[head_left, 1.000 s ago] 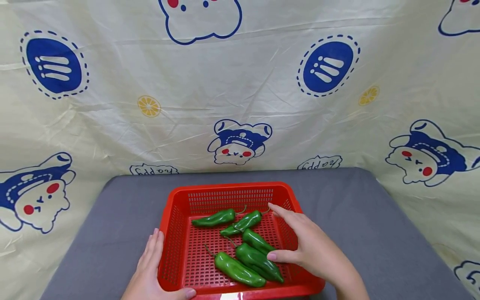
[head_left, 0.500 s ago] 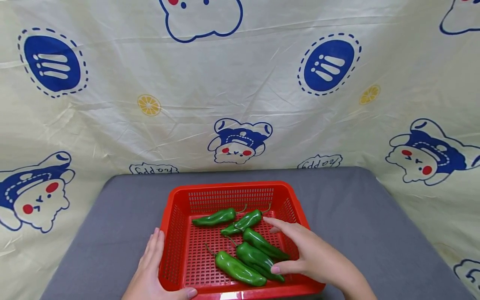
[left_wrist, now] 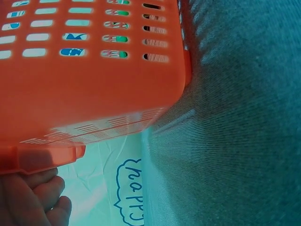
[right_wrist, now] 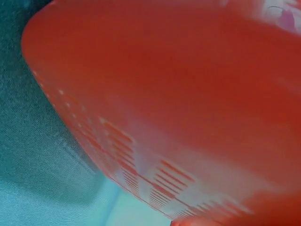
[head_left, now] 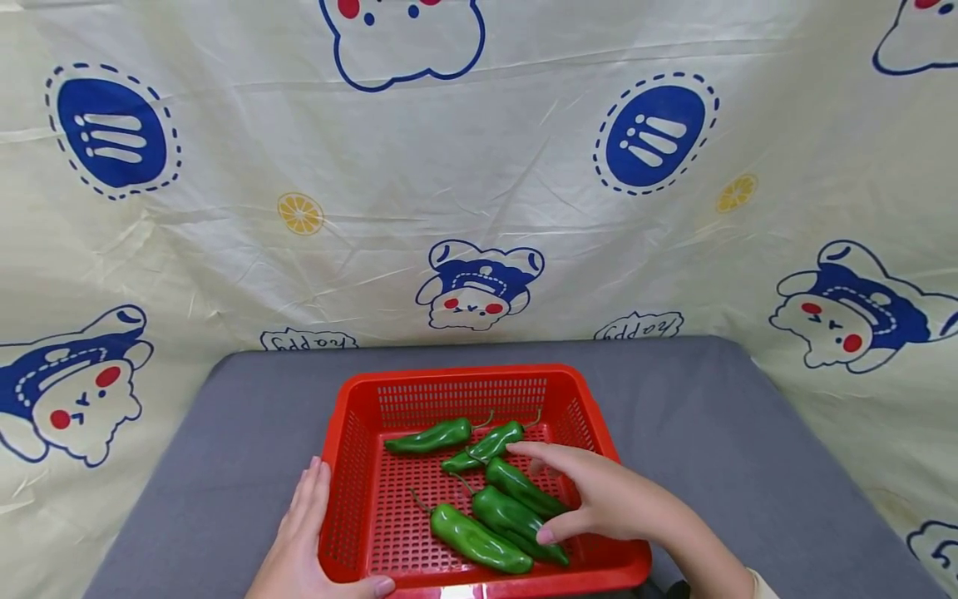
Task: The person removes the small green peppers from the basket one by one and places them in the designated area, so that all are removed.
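Note:
A red plastic basket [head_left: 460,378] with slotted walls holds several green peppers. My left hand [head_left: 295,545] holds its near left corner, thumb over the front rim and fingers along the outside of the left wall. In the left wrist view, curled fingers [left_wrist: 44,193] lie right at the rim. My right hand [head_left: 599,499] reaches in over the right wall, thumb and fingers spread apart. Its thumb tip overlaps the tip of a dark green pepper [head_left: 505,512], and its fingers arch over the pepper [head_left: 524,489] behind. The right wrist view shows only the basket's outer wall [right_wrist: 155,103].
At the basket's front lies a lighter green pepper [head_left: 475,537]; two more, a pepper [head_left: 430,438] and a crossing pepper [head_left: 490,445], lie toward the back. A grey cloth [head_left: 696,433] covers the table. Behind hangs a printed cream curtain [head_left: 374,183].
My right hand has moved slightly forward, then its fingers have shifted left and lower over the peppers. My left hand and the basket have stayed in place.

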The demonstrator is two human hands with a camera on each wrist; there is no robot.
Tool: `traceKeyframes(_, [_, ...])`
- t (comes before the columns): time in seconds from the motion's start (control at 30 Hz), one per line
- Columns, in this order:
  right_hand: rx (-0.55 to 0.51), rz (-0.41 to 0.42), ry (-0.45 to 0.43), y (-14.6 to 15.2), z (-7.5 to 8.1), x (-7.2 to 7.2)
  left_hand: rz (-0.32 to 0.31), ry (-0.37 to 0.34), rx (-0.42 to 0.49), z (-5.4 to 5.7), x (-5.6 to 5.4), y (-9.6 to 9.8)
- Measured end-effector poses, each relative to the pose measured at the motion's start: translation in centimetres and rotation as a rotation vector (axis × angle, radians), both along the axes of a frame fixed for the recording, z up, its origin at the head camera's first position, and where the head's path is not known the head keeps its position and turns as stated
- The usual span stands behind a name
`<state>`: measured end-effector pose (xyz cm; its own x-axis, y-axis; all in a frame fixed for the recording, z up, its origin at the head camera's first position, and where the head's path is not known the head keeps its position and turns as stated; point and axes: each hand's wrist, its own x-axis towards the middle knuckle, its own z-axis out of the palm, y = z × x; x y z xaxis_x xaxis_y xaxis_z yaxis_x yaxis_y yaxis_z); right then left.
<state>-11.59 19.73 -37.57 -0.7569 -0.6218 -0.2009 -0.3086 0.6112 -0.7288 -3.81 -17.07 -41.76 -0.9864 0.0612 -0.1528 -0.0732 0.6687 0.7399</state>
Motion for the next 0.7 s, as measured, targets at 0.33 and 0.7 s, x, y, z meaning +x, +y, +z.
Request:
traceKeyframes(0.33, [0.047, 0.077, -0.028, -0.9, -0.5, -0.5, 0.0, -0.021, 0.023, 0.1, -0.1, 0.0])
traceKeyframes(0.7, [0.082, 0.138, -0.009, -1.4, -1.1, -0.9, -0.002, -0.03, 0.022, 0.1, -0.1, -0.1])
